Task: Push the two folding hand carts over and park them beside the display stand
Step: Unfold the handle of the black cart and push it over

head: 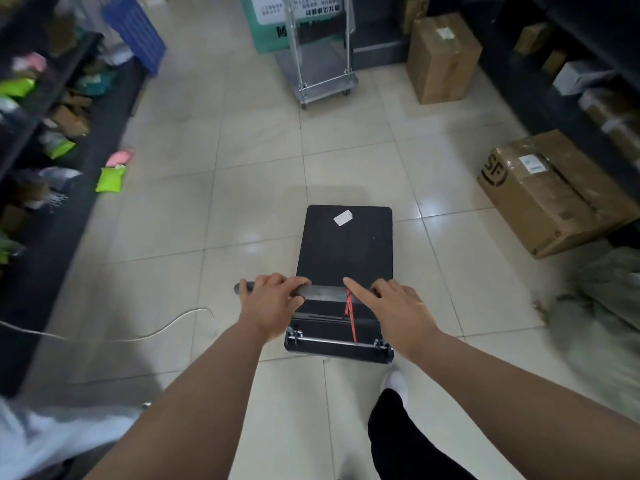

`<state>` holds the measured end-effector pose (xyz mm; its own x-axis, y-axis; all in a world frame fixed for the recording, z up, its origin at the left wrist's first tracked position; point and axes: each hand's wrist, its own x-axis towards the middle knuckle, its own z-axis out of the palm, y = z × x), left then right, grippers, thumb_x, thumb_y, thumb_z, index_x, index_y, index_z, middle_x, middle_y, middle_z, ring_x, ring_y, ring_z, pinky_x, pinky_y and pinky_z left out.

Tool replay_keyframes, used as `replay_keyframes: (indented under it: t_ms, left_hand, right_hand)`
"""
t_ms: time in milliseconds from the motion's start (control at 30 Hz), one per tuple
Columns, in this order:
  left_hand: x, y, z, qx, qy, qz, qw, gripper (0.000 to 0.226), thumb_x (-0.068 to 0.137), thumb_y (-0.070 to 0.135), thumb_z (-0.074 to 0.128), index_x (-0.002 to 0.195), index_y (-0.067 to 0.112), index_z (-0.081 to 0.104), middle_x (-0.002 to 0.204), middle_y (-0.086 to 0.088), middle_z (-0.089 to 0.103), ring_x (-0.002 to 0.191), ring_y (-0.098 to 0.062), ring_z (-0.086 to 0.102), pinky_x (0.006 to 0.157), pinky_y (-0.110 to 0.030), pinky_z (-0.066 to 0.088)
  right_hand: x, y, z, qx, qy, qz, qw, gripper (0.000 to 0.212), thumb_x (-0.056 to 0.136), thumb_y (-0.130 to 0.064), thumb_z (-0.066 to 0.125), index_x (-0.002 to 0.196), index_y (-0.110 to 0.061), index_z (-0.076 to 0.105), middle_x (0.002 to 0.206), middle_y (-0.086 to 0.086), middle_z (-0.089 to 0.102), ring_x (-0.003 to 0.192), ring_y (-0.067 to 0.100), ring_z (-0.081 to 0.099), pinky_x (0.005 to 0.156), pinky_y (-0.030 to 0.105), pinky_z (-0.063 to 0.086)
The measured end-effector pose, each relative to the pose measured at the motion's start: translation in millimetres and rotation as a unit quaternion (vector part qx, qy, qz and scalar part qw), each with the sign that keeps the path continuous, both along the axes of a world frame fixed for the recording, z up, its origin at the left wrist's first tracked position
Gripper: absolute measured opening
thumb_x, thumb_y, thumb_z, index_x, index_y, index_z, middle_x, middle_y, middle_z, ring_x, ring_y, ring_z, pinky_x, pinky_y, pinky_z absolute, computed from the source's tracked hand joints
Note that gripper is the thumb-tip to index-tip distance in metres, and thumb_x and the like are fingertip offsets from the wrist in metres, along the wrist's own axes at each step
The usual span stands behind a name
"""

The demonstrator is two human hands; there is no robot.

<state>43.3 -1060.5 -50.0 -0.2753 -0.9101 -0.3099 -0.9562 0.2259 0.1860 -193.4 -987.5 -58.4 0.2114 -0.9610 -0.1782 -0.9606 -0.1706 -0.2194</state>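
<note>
Both hands sit on the black cart's handle bar (325,292) — left hand (273,303) wrapped around it, right hand (394,308) resting on it, forefinger outstretched. The black cart (344,244) stands mid-aisle on the tiled floor (207,188); the silver cart (320,64) is parked ahead beside the green display stand (265,26).

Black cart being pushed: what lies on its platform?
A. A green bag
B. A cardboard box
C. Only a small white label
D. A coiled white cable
C: the black cart has a bare platform apart from a small white label near its far edge; the left hand and right hand are on its handle, and the cardboard boxes sit on the floor to the right.
</note>
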Motion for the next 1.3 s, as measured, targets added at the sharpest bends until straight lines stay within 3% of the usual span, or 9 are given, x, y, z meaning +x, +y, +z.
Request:
replay_keyframes:
  t_ms: [167, 467, 633, 767, 900, 1133, 1300]
  left_hand:
    - [-31, -62, -3, -0.016, 0.012, 0.027, 0.999, 0.030, 0.095, 0.043, 0.035, 0.122, 0.055, 0.041, 0.116, 0.011, 0.050, 0.117, -0.019, 0.038, 0.106, -0.054, 0.015]
    - [-64, -185, -3, 0.004, 0.004, 0.020, 1.000, 0.027, 0.096, 0.044, 0.035, 0.121, 0.052, 0.040, 0.113, 0.006, 0.052, 0.113, -0.024, 0.042, 0.104, -0.061, 0.019]
    - [-62, -267, -9, -0.017, 0.011, -0.007, 1.000, 0.027, 0.096, 0.045, 0.033, 0.121, 0.052, 0.037, 0.113, 0.006, 0.052, 0.111, -0.023, 0.043, 0.104, -0.062, 0.019]
    - [-64, -333, -9, -0.016, 0.007, -0.021, 1.000, 0.027, 0.096, 0.045, 0.035, 0.122, 0.049, 0.038, 0.117, 0.004, 0.052, 0.113, -0.025, 0.042, 0.104, -0.063, 0.019]
    - [-69, -398, -5, -0.007, -0.008, -0.028, 1.000, 0.027, 0.097, 0.042, 0.036, 0.123, 0.046, 0.040, 0.118, 0.001, 0.053, 0.115, -0.026, 0.042, 0.105, -0.064, 0.019]
    - [-91, -491, -6, -0.009, -0.009, -0.009, 1.000, 0.028, 0.097, 0.042, 0.036, 0.124, 0.045, 0.040, 0.118, 0.002, 0.052, 0.117, -0.025, 0.042, 0.106, -0.064, 0.019]
    - [-116, -548, -8, -0.009, 0.012, 0.046, 0.999, 0.029, 0.094, 0.042, 0.036, 0.121, 0.049, 0.041, 0.113, 0.005, 0.054, 0.113, -0.022, 0.042, 0.105, -0.060, 0.019]
  right_hand:
    - [-27, -78, 5, 0.000, 0.036, 0.014, 0.999, 0.108, 0.078, 0.000, 0.056, 0.143, -0.048, -0.017, 0.118, 0.005, 0.047, 0.108, 0.026, 0.045, 0.099, 0.041, 0.038]
    - [-42, -193, 7, 0.002, 0.054, -0.053, 0.997, 0.095, 0.081, -0.005, 0.055, 0.151, -0.033, -0.004, 0.144, 0.008, 0.031, 0.137, 0.027, 0.025, 0.115, 0.045, 0.019]
    - [-38, -267, 2, -0.009, 0.047, -0.073, 0.996, 0.068, 0.097, -0.026, 0.041, 0.151, -0.033, -0.001, 0.142, 0.008, 0.034, 0.134, 0.029, 0.028, 0.114, 0.047, 0.021]
    - [-36, -337, 7, -0.001, 0.013, -0.127, 0.992, 0.069, 0.092, -0.011, 0.042, 0.149, -0.039, 0.016, 0.138, 0.003, 0.042, 0.130, 0.026, 0.035, 0.114, 0.041, 0.023]
    - [-36, -406, 9, 0.001, -0.004, -0.158, 0.987, 0.057, 0.096, -0.013, 0.037, 0.144, -0.042, 0.031, 0.129, 0.001, 0.050, 0.120, 0.024, 0.043, 0.108, 0.037, 0.029]
    - [-57, -510, 0, 0.012, -0.033, -0.170, 0.985, 0.072, 0.087, 0.000, 0.044, 0.143, -0.043, 0.033, 0.125, 0.001, 0.051, 0.120, 0.025, 0.041, 0.114, 0.045, 0.023]
    - [-91, -586, -6, 0.006, -0.036, -0.115, 0.993, 0.067, 0.091, -0.003, 0.045, 0.143, -0.044, 0.032, 0.123, 0.001, 0.051, 0.118, 0.024, 0.043, 0.115, 0.047, 0.020]
